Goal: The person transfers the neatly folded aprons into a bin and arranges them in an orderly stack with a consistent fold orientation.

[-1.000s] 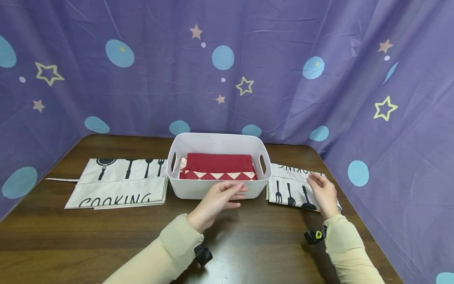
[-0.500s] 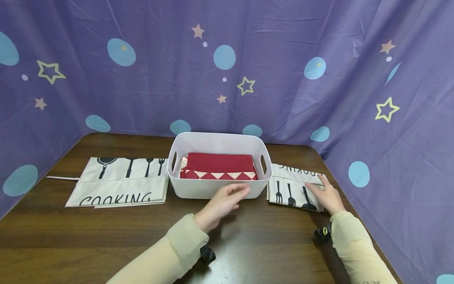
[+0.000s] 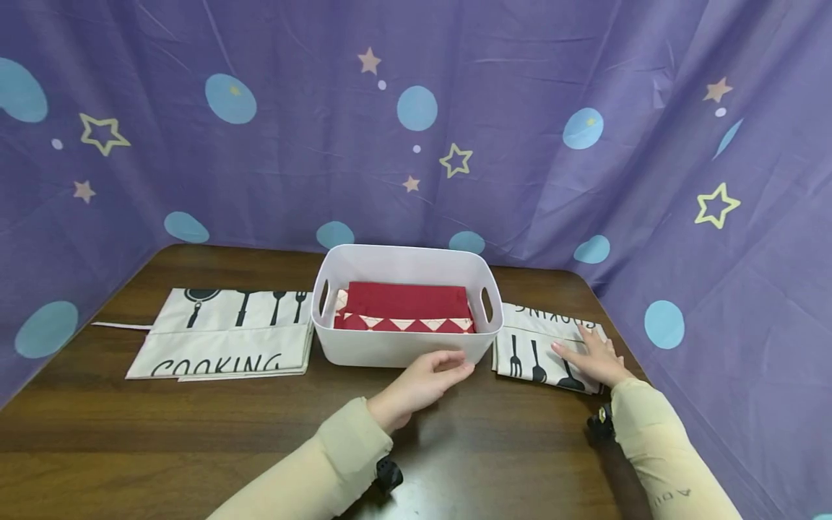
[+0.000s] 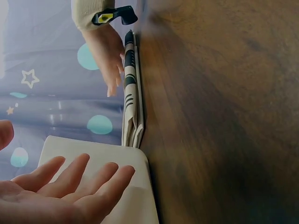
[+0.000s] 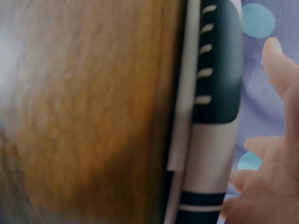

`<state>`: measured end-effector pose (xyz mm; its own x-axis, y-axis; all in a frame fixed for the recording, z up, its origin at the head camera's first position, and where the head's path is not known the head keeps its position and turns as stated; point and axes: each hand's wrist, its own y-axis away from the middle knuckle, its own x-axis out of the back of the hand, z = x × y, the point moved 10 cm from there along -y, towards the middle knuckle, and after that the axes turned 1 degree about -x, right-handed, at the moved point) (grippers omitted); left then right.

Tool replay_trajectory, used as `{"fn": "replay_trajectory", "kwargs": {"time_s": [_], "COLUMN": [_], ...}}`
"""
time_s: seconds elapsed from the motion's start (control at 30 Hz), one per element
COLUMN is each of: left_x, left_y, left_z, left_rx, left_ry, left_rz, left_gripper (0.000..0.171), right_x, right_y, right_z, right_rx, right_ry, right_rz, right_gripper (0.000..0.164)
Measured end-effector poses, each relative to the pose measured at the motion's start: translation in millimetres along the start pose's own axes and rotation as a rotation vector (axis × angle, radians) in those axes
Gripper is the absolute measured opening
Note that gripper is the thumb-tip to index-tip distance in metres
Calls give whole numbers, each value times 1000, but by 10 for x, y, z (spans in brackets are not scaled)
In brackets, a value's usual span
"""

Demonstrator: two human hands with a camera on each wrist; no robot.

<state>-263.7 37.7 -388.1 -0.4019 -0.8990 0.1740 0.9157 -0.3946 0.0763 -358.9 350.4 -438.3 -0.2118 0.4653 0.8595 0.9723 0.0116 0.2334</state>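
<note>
On the right of the wooden table lies a folded white apron (image 3: 538, 350) printed with black utensils and "COOKING". My right hand (image 3: 596, 357) is spread over its right part, fingers apart. Edge-on in the right wrist view, the apron's folded layers (image 5: 212, 154) stand beside the fingers. My left hand (image 3: 425, 386) is held in front of the white plastic basket (image 3: 364, 350), fingers loosely extended and holding nothing. Those fingers (image 4: 100, 184) overlap the basket wall in the left wrist view. Inside the basket sits folded red fabric (image 3: 406, 300) with a red-and-cream triangle-patterned band.
To the left of the basket lies another folded white apron (image 3: 221, 339) of like print, its thin tie (image 3: 120, 326) trailing left over the wooden table (image 3: 195, 440). A purple curtain (image 3: 312, 144) with stars and blue shapes encloses the back and sides.
My right hand has come down and rightward onto the right apron, its fingers spreading. The left hand has drifted slightly right and down in front of the basket. The aprons and basket stay in place.
</note>
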Motion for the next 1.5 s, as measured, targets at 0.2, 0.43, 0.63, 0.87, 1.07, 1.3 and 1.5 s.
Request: {"fn": "replay_trajectory", "kwargs": {"time_s": [0.2, 0.43, 0.63, 0.87, 1.07, 1.3, 1.5], "left_x": [-16, -28, -26, -80, -151, -273, -340], "left_y": [-1, 5, 2, 0, -23, -91, -149], "left_z": [-29, -70, -100, -125, -178, -264, -306], "left_rx": [9, 25, 42, 63, 80, 93, 111], "left_ry": [-20, 0, 22, 40, 62, 101, 125], "left_rz": [-6, -25, -40, -43, -33, -42, -30], "left_gripper": [55, 54, 55, 56, 55, 49, 49], "right_x": [-99, -213, -273, -354, -399, -405, -409], "right_y": [-62, -94, -61, -20, 102, 254, 383], "right_z": [97, 165, 153, 227, 222, 178, 108], "right_rx": [13, 2, -2, 8, 24, 39, 70], "right_ry": [60, 110, 106, 102, 88, 99, 119], "right_rz": [-10, -44, -82, -101, -107, -94, -87], "right_gripper": [108, 116, 119, 124, 123, 121, 116]}}
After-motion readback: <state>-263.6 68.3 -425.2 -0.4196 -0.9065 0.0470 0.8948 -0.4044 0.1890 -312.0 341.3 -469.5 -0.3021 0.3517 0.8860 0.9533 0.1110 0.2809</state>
